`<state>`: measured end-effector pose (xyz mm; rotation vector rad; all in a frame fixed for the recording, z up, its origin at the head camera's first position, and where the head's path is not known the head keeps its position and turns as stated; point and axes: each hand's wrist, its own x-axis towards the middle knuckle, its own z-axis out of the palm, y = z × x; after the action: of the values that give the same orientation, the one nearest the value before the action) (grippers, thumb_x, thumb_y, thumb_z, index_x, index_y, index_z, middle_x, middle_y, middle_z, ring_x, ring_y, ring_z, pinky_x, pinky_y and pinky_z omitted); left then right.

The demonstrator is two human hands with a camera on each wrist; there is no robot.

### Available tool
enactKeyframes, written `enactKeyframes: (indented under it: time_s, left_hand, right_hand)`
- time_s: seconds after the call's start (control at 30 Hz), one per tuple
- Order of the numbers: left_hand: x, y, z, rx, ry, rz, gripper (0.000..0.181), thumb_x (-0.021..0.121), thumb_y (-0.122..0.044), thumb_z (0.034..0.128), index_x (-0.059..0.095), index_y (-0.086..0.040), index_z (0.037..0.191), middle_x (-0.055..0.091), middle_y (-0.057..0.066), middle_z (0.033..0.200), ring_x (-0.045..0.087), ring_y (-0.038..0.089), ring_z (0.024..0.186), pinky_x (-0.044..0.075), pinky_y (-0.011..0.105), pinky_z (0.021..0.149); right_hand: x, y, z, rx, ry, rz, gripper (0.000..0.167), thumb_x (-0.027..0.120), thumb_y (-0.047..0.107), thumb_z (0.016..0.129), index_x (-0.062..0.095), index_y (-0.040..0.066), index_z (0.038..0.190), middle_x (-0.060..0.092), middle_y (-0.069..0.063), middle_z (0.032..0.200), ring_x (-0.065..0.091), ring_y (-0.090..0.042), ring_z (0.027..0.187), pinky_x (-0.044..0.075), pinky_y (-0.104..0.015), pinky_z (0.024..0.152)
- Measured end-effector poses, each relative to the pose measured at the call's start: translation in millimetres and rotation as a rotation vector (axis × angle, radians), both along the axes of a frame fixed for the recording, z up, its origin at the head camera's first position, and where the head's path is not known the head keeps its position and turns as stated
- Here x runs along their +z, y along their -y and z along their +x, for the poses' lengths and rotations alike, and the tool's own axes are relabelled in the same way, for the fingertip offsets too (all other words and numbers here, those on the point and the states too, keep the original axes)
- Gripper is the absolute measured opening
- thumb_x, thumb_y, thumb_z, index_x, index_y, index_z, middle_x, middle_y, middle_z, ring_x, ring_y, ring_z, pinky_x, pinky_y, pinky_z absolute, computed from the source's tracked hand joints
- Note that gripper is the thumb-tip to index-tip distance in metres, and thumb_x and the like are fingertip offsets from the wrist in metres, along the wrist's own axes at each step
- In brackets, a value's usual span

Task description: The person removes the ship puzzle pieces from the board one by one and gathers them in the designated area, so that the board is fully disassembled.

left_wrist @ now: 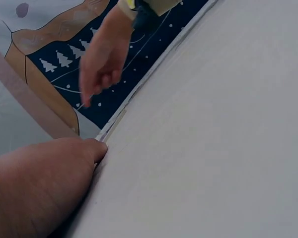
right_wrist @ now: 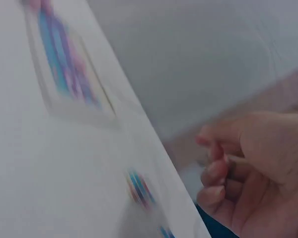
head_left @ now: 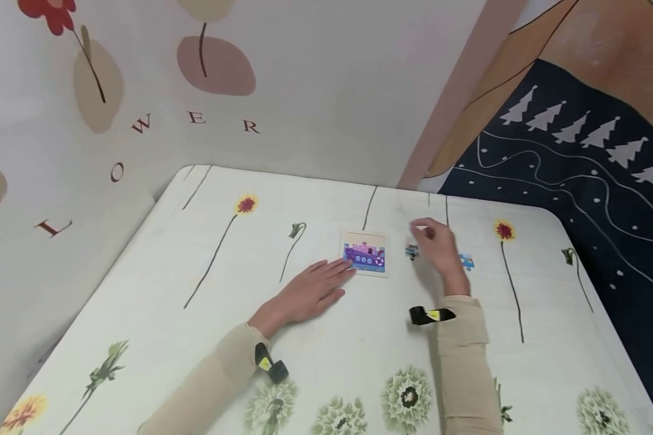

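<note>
A small square jigsaw puzzle in a pale tray (head_left: 363, 273) lies on the table, its picture a purple and pink ship on blue. My left hand (head_left: 310, 293) is flat beside it, straight fingertips resting on the tray's lower left edge. My right hand (head_left: 437, 244) hovers above the table to the right, fingers loosely curled; nothing shows between them in the right wrist view. Just left of and below that hand lies a loose puzzle piece (head_left: 411, 251) in dark and blue colours. Another, mostly blue puzzle piece (head_left: 467, 261) sits to its right, partly hidden by the wrist.
A white cloth with printed flowers covers the table (head_left: 196, 344). Behind it hangs a pale curtain (head_left: 315, 121) with printed letters, and a dark blue panel (head_left: 555, 163) with white trees stands at the right. Each wrist wears a black strap with a camera.
</note>
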<state>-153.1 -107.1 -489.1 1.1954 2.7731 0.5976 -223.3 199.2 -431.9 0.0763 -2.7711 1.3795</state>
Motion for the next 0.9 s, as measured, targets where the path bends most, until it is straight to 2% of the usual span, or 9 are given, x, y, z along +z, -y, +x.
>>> enactKeyframes:
  time_s: [0.13, 0.23, 0.33, 0.43, 0.67, 0.9]
  left_hand:
    - [-0.7, 0.8, -0.6, 0.011, -0.003, -0.021, 0.055, 0.035, -0.036, 0.1133, 0.031, -0.016, 0.164, 0.027, 0.003, 0.169, 0.020, 0.019, 0.157, 0.014, 0.042, 0.128]
    - [-3.2, 0.5, -0.7, 0.019, -0.017, -0.028, 0.054, 0.035, -0.037, 0.1133, 0.032, -0.017, 0.164, 0.028, 0.002, 0.169, 0.021, 0.018, 0.157, 0.015, 0.042, 0.127]
    - [-4.9, 0.4, -1.6, 0.014, -0.028, -0.022, 0.054, 0.035, -0.037, 0.1135, 0.034, -0.017, 0.163, 0.029, 0.002, 0.169, 0.021, 0.017, 0.157, 0.016, 0.042, 0.127]
    - [-5.5, 1.1, -1.8, 0.014, -0.035, -0.033, 0.054, 0.034, -0.038, 0.1137, 0.033, -0.018, 0.163, 0.028, 0.001, 0.169, 0.020, 0.016, 0.157, 0.016, 0.042, 0.127]
    - [-4.2, 3.4, -1.2, 0.020, -0.043, -0.046, 0.054, 0.035, -0.038, 0.1134, 0.032, -0.019, 0.164, 0.028, 0.002, 0.169, 0.020, 0.016, 0.157, 0.015, 0.041, 0.127]
    - [-5.3, -0.1, -2.0, 0.016, -0.036, -0.022, 0.054, 0.036, -0.036, 0.1133, 0.034, -0.018, 0.163, 0.030, 0.004, 0.169, 0.021, 0.017, 0.157, 0.016, 0.042, 0.127]
  right_hand:
    - [-3.3, 54, -7.6, 0.190, 0.015, -0.068, 0.032, 0.055, 0.023, 0.109, 0.071, 0.000, 0.124, 0.068, -0.021, 0.090, 0.056, -0.018, 0.072, 0.046, -0.028, 0.063]
    - [-9.7, 81, -9.5, 0.263, 0.035, -0.089, 0.029, 0.054, 0.020, 0.109, 0.073, 0.001, 0.122, 0.068, -0.017, 0.086, 0.059, -0.019, 0.072, 0.048, -0.030, 0.067]
    - [-17.1, 95, -8.8, 0.259, 0.054, -0.071, 0.026, 0.054, 0.015, 0.108, 0.074, 0.003, 0.119, 0.067, -0.012, 0.083, 0.059, -0.019, 0.073, 0.048, -0.032, 0.072]
    - [-23.7, 100, -7.8, 0.246, 0.067, -0.051, 0.025, 0.055, 0.013, 0.107, 0.075, 0.003, 0.119, 0.070, -0.011, 0.090, 0.061, -0.022, 0.079, 0.050, -0.036, 0.079]
    - [-27.4, 96, -6.4, 0.265, 0.104, 0.008, 0.026, 0.058, 0.014, 0.106, 0.076, 0.003, 0.121, 0.071, -0.015, 0.126, 0.064, -0.029, 0.117, 0.049, -0.046, 0.105]
    - [-25.5, 89, -6.6, 0.305, 0.128, 0.034, 0.025, 0.060, 0.012, 0.104, 0.077, 0.003, 0.121, 0.071, -0.015, 0.126, 0.065, -0.031, 0.117, 0.050, -0.047, 0.105]
